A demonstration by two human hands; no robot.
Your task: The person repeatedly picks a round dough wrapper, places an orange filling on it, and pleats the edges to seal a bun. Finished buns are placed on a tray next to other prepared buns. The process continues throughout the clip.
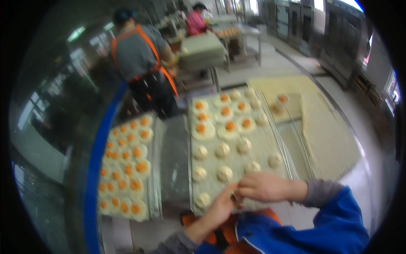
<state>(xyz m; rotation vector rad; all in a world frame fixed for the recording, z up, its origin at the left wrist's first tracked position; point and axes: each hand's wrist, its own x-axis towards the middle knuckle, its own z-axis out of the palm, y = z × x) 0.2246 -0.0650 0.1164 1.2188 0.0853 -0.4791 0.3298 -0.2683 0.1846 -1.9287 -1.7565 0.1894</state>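
Both of my hands meet over the near edge of a baking tray [215, 154]. My left hand [222, 205] is closed, its fingers up against those of my right hand [262, 187], which curls over from the right. Whatever sits between them is blurred and mostly covered by the fingers. Plain round dough pieces [224, 173] lie on the near half of this tray, just beyond my hands. On its far half are flattened dough rounds [228, 129] topped with orange filling, with several plain pieces along the right edge.
To the left, another tray [155, 169] carries many orange-topped dough rounds. A beige sheet [325, 135] covers the surface on the right, with a small container [281, 103] holding something orange. A person in an orange apron [141, 55] stands ahead left; a person in pink [196, 22] works farther back.
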